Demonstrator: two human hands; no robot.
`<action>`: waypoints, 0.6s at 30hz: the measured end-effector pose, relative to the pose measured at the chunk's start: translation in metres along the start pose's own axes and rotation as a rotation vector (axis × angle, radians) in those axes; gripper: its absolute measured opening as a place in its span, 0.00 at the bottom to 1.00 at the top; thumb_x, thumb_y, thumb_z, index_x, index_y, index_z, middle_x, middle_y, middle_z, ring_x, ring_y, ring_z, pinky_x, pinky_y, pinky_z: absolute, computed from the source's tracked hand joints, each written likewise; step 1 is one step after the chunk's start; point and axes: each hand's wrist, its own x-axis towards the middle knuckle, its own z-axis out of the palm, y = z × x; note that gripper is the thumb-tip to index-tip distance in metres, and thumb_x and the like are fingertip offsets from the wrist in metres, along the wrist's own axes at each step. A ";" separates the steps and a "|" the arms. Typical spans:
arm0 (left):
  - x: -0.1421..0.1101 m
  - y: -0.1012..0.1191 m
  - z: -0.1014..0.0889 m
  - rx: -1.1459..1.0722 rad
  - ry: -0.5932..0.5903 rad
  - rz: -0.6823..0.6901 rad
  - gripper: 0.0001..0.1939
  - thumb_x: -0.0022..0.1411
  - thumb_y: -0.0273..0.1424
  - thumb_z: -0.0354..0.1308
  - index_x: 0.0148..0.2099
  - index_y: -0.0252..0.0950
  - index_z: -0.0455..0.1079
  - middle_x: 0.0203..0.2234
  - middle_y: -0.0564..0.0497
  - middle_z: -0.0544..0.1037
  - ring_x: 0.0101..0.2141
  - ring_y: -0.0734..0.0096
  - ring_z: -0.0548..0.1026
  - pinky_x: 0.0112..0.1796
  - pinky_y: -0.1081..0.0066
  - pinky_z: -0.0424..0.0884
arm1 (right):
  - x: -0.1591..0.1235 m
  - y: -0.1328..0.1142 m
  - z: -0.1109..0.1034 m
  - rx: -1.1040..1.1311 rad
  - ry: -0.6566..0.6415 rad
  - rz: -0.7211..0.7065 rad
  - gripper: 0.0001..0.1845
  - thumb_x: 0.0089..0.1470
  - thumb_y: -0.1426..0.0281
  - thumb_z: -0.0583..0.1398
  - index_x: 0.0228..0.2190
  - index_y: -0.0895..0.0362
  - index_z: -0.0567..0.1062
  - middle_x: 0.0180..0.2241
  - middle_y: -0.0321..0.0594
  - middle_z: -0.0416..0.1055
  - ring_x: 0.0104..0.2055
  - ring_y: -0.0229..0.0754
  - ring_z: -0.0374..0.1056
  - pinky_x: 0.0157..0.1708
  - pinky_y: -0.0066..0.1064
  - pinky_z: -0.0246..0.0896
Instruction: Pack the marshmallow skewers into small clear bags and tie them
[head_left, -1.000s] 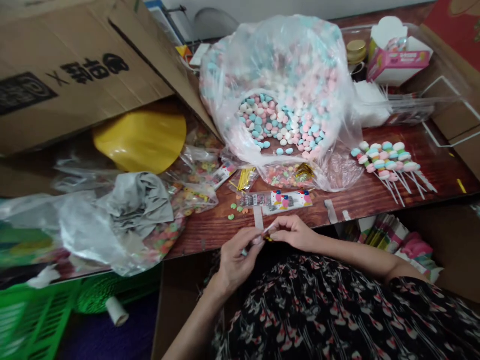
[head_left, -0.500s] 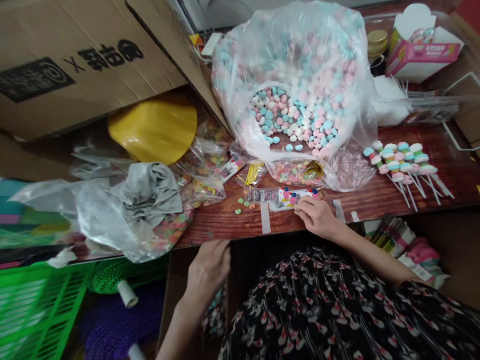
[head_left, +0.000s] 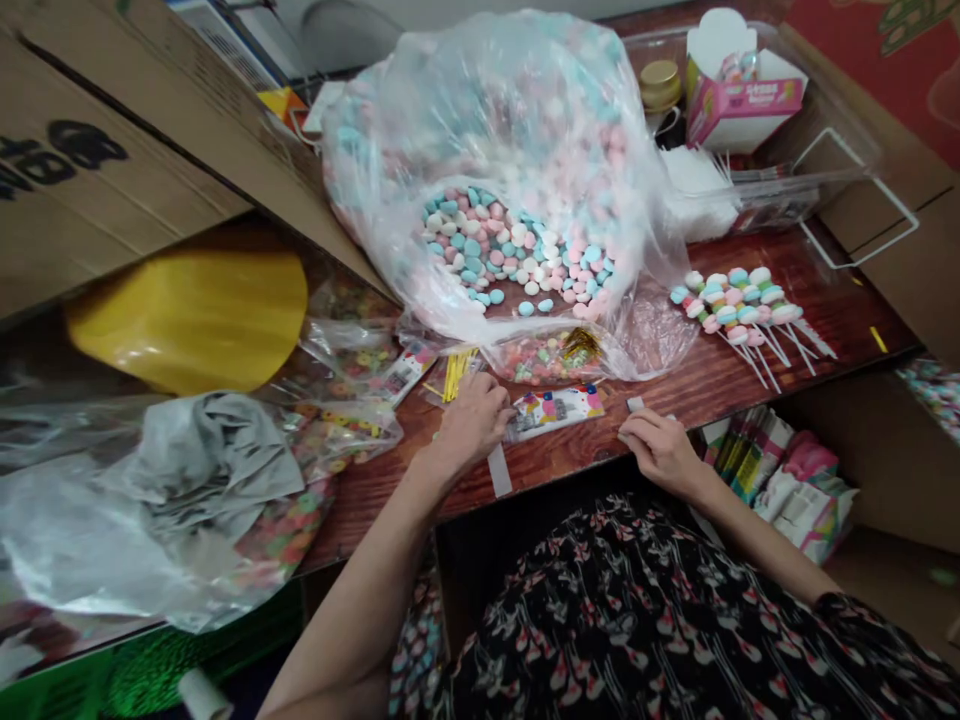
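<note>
My left hand [head_left: 474, 418] lies over the table near the front edge. Its fingers are closed at the left end of a printed plastic packet [head_left: 559, 408] with colourful dots. By the table edge, my right hand [head_left: 660, 452] has its fingers drawn together beside a short strip of tape [head_left: 636, 404]; whatever they hold, if anything, is hidden. A longer tape strip [head_left: 499, 470] hangs over the edge below my left hand. Just behind that hand sit yellow twist ties [head_left: 459, 374]. Farther right, marshmallow candy skewers [head_left: 739, 305] rest on white sticks.
A large clear bag [head_left: 495, 110] of pastel candies stands behind the packet. Left are a cardboard box [head_left: 97, 160], a yellow sheet [head_left: 202, 320] and a grey cloth [head_left: 217, 470] on bagged candies. A clear bin [head_left: 840, 130] holds a pink carton [head_left: 742, 100].
My left hand has risen from below the table edge to the packet's left end. My right hand has left the packet and moved right to the tape. The view has shifted right.
</note>
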 end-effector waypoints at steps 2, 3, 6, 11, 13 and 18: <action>-0.005 -0.002 -0.004 -0.037 0.050 0.046 0.06 0.61 0.29 0.55 0.32 0.35 0.69 0.36 0.45 0.69 0.40 0.60 0.66 0.43 0.60 0.67 | -0.004 0.003 -0.002 0.007 -0.004 0.026 0.10 0.62 0.73 0.53 0.34 0.57 0.74 0.34 0.42 0.72 0.35 0.38 0.68 0.36 0.29 0.61; -0.007 -0.001 -0.007 -0.060 0.077 0.068 0.06 0.62 0.29 0.54 0.32 0.35 0.69 0.36 0.45 0.70 0.40 0.60 0.66 0.43 0.60 0.66 | -0.004 0.004 -0.002 0.008 -0.010 0.029 0.10 0.62 0.72 0.53 0.35 0.57 0.74 0.34 0.42 0.73 0.36 0.39 0.68 0.36 0.29 0.61; -0.009 0.009 -0.019 -0.142 0.133 0.129 0.06 0.64 0.28 0.53 0.33 0.36 0.68 0.35 0.47 0.71 0.38 0.63 0.67 0.42 0.62 0.66 | -0.002 0.000 0.000 -0.005 -0.026 0.006 0.11 0.63 0.72 0.52 0.35 0.57 0.74 0.34 0.43 0.73 0.35 0.38 0.68 0.35 0.29 0.60; -0.011 0.033 -0.020 -0.131 0.100 0.205 0.06 0.65 0.26 0.52 0.34 0.36 0.67 0.36 0.46 0.72 0.39 0.63 0.68 0.41 0.63 0.67 | 0.009 -0.010 0.004 -0.095 0.006 -0.078 0.11 0.63 0.72 0.52 0.34 0.58 0.74 0.33 0.43 0.73 0.34 0.38 0.67 0.34 0.29 0.58; -0.015 0.036 -0.016 -0.118 0.103 0.213 0.06 0.65 0.25 0.51 0.34 0.35 0.66 0.36 0.45 0.73 0.39 0.62 0.68 0.41 0.63 0.67 | 0.019 -0.015 0.004 -0.147 -0.017 -0.104 0.12 0.63 0.72 0.51 0.34 0.58 0.74 0.33 0.43 0.73 0.34 0.39 0.67 0.34 0.29 0.57; -0.033 0.027 -0.015 -0.155 0.231 0.133 0.06 0.66 0.26 0.51 0.35 0.36 0.66 0.36 0.45 0.75 0.39 0.63 0.71 0.42 0.63 0.69 | 0.067 -0.038 0.009 -0.343 -0.241 -0.108 0.14 0.62 0.72 0.50 0.34 0.60 0.75 0.37 0.46 0.72 0.35 0.41 0.67 0.33 0.32 0.56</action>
